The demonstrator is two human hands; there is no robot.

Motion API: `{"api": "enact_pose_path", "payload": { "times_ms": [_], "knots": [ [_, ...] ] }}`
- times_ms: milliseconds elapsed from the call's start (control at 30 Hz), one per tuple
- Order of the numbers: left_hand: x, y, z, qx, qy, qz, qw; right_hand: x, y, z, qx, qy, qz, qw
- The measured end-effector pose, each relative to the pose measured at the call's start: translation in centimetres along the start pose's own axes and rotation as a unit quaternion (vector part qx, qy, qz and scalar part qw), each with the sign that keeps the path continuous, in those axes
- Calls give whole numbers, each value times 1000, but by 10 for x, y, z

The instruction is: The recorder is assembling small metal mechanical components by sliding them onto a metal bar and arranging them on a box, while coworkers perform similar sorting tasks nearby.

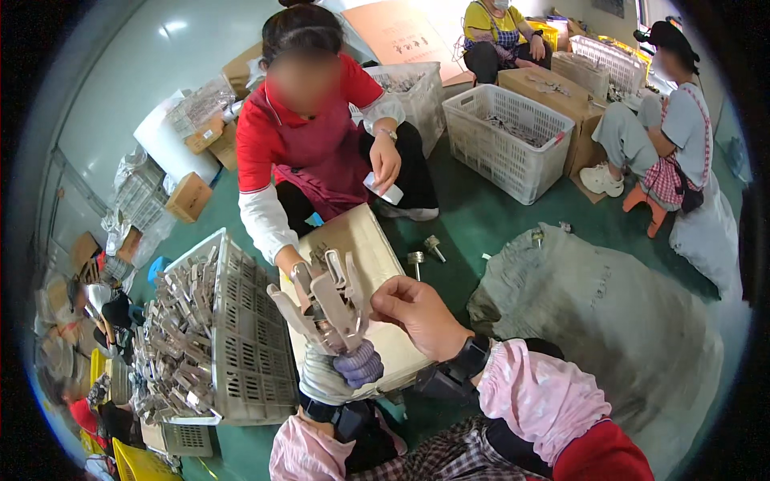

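Note:
My left hand [330, 371], in a grey knit glove with darker fingertips, is closed around several long, flat-armed silver metal pieces [330, 298]. They stand upright out of the fist, their arms fanned out. Just right of them is my bare right hand [423, 314], thumb and forefinger pinched together; whether anything small sits between them is hidden. Both hands are over a cardboard-topped work surface [353, 236]. Across from me, a person in a red top [321, 120] has one hand behind the metal pieces and holds a small whitish piece [383, 189] in the other.
A white crate [255, 353] heaped with similar metal pieces stands at my left. Two round-headed metal fittings [425, 252] lie on the green floor beyond my right hand. A big grey-green sack [601, 313] lies at right. Another white crate [507, 148] and seated people are farther back.

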State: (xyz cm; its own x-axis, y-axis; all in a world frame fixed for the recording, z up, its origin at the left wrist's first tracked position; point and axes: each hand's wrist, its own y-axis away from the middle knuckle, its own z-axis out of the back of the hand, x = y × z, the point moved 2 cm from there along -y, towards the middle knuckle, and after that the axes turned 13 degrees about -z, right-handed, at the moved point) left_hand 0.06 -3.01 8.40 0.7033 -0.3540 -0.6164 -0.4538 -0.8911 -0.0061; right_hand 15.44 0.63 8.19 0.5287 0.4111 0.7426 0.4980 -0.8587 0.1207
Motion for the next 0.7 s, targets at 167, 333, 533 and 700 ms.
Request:
{"api": "enact_pose_path", "payload": {
  "times_ms": [167,333,533,700],
  "knots": [
    [7,0,-2,-22,38,-37,998,10,6,-3,-92,135,108,981],
    [12,-2,1,-40,34,-132,990,30,21,-10,-110,195,182,957],
    [23,1,-15,-80,38,-141,986,35,20,-9,-120,266,244,925],
    [35,1,-17,8,161,-151,975,28,9,-9,-118,220,202,947]
  ]
}}
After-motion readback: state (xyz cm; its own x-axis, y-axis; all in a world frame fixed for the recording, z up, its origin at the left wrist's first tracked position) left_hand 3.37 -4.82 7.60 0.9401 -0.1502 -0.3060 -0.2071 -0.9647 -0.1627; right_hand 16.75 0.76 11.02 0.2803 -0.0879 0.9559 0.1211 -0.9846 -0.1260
